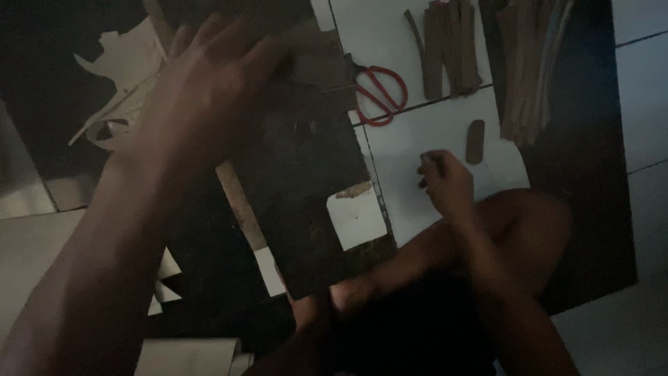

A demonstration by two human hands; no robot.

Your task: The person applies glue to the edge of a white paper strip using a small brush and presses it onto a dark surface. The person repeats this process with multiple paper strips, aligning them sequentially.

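Roughly: left hand (pixel 209 76) is spread wide, fingers splayed, palm flat on the top edge of a dark sheet (pixel 306 188) that looks like thick card or board; it presses or pinches that upper edge, though the dim light hides the thumb. Right hand (pixel 445 182) is curled into a loose fist just right of the sheet, resting on the white floor (pixel 445 125); cannot tell whether it holds anything small, as the fingers are closed and too dark to read. The sheet runs from the left hand down toward the person's knee (pixel 515 230), tilted, with a notch at its lower right where the floor shows through. My read: the sheet is light and fairly stiff, holds its shape unsupported, likely bends if gripped at one corner only, and is not slippery. Best hold is along an edge, thumb under and fingers over, or flat-palmed as now. Just beyond the right hand lies a short brown strip (pixel 475 141). Further out, red-handled scissors (pixel 379 94) lie just right of the left hand's fingertips. Past those, a bundle of long brown strips (pixel 449 49), thin and probably floppy. Pale offcuts (pixel 129 76) sit to the left of the left hand.
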